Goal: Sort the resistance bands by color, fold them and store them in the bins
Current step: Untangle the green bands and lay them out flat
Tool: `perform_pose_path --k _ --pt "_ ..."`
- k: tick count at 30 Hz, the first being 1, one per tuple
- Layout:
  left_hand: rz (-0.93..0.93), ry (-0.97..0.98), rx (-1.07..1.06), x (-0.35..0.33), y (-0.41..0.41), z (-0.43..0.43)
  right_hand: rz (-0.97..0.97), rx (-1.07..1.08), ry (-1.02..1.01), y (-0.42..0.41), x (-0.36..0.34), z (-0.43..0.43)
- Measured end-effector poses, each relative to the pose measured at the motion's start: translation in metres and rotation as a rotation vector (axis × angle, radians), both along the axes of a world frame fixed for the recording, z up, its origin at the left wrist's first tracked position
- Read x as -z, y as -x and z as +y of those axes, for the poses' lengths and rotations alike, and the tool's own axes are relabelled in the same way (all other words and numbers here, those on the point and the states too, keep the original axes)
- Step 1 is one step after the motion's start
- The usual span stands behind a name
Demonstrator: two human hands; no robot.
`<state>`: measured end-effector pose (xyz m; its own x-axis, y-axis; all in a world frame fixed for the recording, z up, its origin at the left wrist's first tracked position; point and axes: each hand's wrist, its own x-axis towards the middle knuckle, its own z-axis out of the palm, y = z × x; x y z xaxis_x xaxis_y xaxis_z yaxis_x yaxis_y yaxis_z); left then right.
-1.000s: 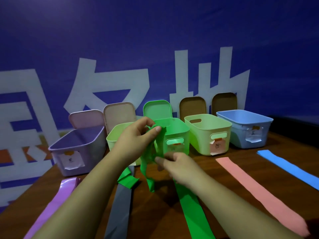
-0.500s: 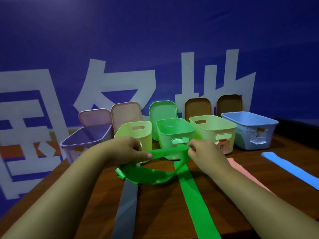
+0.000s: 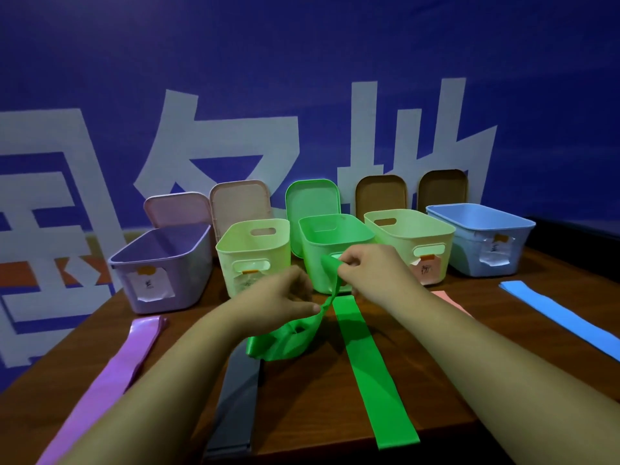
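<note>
My left hand point(image 3: 278, 300) and right hand point(image 3: 372, 270) each pinch the crumpled green rubber resistance band point(image 3: 292, 340), drawn between them over the middle of the brown wooden desk point(image 3: 302, 397), in front of the green plastic bin point(image 3: 312, 263). Its slack loop sags over the far end of a flat grey band point(image 3: 238, 397), beside a second flat green band point(image 3: 369, 370). A purple band point(image 3: 110, 374) lies by the desk's left edge; a pink band point(image 3: 449, 300) and a blue band point(image 3: 563, 317) lie towards the right edge.

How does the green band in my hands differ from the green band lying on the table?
The held band is bunched and looped; the flat band lies straight on the table. The left hand and right hand pinch the held band, its upper end raised; nothing grips the flat band. Both are the same green.
</note>
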<state>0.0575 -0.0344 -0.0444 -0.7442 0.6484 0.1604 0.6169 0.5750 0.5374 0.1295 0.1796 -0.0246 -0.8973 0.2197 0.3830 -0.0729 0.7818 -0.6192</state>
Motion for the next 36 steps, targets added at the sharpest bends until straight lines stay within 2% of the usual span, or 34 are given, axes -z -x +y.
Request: perform_pose_path --k 2,5,11,16,20,23,28,36 --pt "-0.085 -0.163 0.037 0.009 -0.002 0.006 -0.008 -0.005 0.045 0.000 0.001 0.000" --pt "-0.033 -0.174 0.077 0.016 -0.006 0.012 -0.014 0.000 0.095 -0.001 0.001 0.000" --pt "0.250 -0.226 0.099 0.024 -0.006 0.020 -0.040 0.007 0.199 0.001 -0.001 0.004" --pt "0.363 -0.275 0.110 0.016 -0.011 0.022 -0.046 0.001 0.226 0.003 -0.003 0.007" --pt "0.452 -0.276 0.073 -0.017 -0.017 0.018 -0.065 -0.024 0.178 0.003 -0.001 0.012" --pt "0.594 -0.271 0.088 -0.054 -0.020 0.015 -0.095 -0.061 0.131 0.002 0.002 0.016" --pt "0.724 -0.215 0.064 -0.115 -0.022 0.018 -0.085 -0.148 0.155 -0.001 0.005 0.015" --pt "0.779 -0.209 0.052 -0.174 -0.026 0.026 -0.084 -0.214 0.403 -0.017 -0.008 0.008"
